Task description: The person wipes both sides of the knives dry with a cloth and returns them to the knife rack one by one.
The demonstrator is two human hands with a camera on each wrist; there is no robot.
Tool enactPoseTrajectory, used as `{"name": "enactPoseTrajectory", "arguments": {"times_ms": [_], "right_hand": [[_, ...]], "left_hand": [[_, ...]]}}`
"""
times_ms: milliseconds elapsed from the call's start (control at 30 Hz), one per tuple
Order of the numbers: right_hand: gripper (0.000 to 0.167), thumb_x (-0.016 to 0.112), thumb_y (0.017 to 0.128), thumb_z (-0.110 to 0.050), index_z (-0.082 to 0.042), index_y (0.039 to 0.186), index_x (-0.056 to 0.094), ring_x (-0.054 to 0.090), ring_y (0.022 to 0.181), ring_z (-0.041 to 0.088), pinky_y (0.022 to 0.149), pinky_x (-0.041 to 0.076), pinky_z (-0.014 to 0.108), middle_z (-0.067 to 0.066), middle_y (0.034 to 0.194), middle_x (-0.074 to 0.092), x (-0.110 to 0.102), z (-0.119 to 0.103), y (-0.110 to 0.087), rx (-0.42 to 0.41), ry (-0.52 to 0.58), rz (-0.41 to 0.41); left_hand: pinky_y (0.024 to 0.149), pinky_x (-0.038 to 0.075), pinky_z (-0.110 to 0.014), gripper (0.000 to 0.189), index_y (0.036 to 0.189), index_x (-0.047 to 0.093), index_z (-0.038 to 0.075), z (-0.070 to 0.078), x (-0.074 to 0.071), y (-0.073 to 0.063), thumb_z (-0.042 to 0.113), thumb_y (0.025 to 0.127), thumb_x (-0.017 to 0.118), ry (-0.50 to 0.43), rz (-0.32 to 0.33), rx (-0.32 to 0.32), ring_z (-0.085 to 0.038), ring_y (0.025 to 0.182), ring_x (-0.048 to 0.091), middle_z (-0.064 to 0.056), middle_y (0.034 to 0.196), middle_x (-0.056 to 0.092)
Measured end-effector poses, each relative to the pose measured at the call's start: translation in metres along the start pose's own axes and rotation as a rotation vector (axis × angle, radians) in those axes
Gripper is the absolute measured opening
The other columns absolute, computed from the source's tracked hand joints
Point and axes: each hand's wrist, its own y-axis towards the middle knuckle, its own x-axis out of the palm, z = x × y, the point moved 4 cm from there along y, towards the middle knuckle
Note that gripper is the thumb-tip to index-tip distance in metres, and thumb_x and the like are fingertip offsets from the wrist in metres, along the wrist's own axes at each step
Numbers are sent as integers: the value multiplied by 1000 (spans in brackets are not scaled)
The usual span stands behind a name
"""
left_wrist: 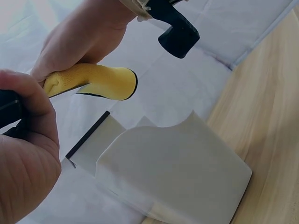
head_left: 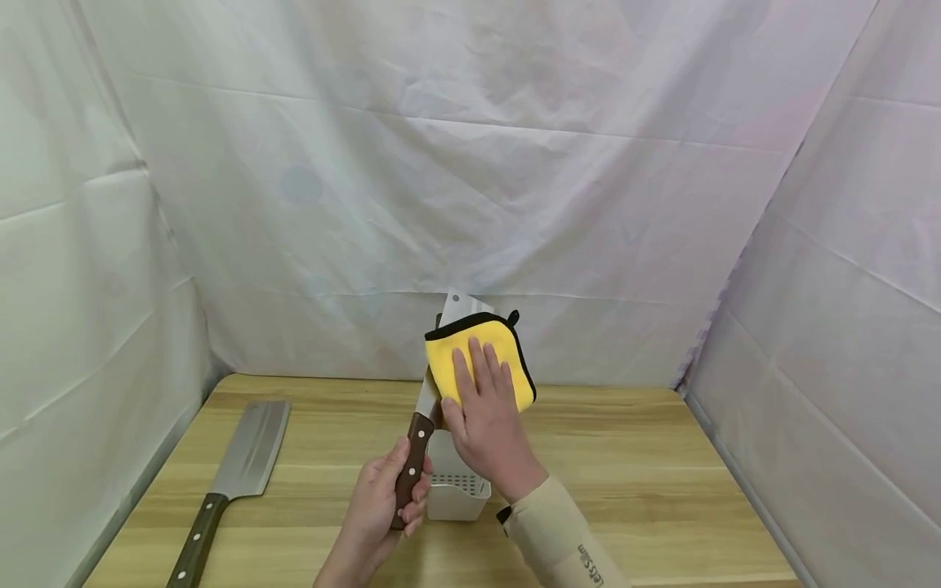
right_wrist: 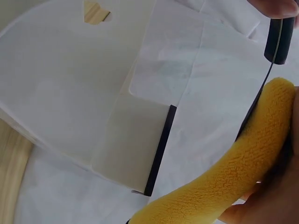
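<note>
My left hand (head_left: pixel 382 490) grips the brown riveted handle of a cleaver (head_left: pixel 415 457), its blade slanting up and away. A hole shows near the top corner of the blade. Over most of the blade lies a yellow cloth (head_left: pixel 441 359) with black trim and a small loop. My right hand (head_left: pixel 491 425) presses flat on this cloth, fingers straight and spread. In the right wrist view the fuzzy cloth (right_wrist: pixel 219 172) covers part of the thin blade. Below the hands stands a white holder (head_left: pixel 454 500) with a slotted base, partly hidden by the right hand.
A second cleaver (head_left: pixel 253 449) lies flat at the left of the wooden table (head_left: pixel 625 474), its dark handle toward the front. White fabric (head_left: pixel 470 204) hangs behind and at both sides. In the left wrist view the holder's pale wall (left_wrist: pixel 177 172) stands close to the hands.
</note>
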Motion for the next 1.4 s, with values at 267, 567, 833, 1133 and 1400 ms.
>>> {"name": "enactPoseTrajectory", "arguments": {"times_ms": [267,567,833,1133,1400], "right_hand": [[58,52,105,-22,5,155,39,26,152,47,117,29,66,27,164,28,-6,9,11,57,5,-28],[57,48,107,-24,6,155,37,24,152,48,119,26,66,29,164,27,-11,24,28,114,5,-49],[58,47,108,-25,5,156,36,21,153,48,120,25,65,29,164,26,-14,30,33,139,9,-75],[60,46,109,-27,2,159,32,15,156,44,123,20,63,24,168,19,-7,24,19,147,51,-124],[58,50,106,-23,1,157,37,20,155,44,120,25,64,22,168,23,2,5,0,70,113,-56]], "left_hand": [[39,42,-17,51,91,62,7,0,2,-1,46,112,38,28,-28,7,-1,45,47,8,64,54],[39,42,-18,48,91,62,8,-3,5,-5,44,113,38,34,-52,-2,-2,44,48,8,64,54],[39,43,-17,49,92,62,9,-5,7,-6,44,113,35,-1,-82,-3,-1,45,48,8,65,54],[39,42,-17,49,92,61,9,-7,4,-5,44,113,35,-55,-85,4,0,45,47,8,64,54],[39,42,-16,50,93,60,7,-2,-5,-4,47,112,37,-34,-24,5,0,45,47,8,65,54]]}}
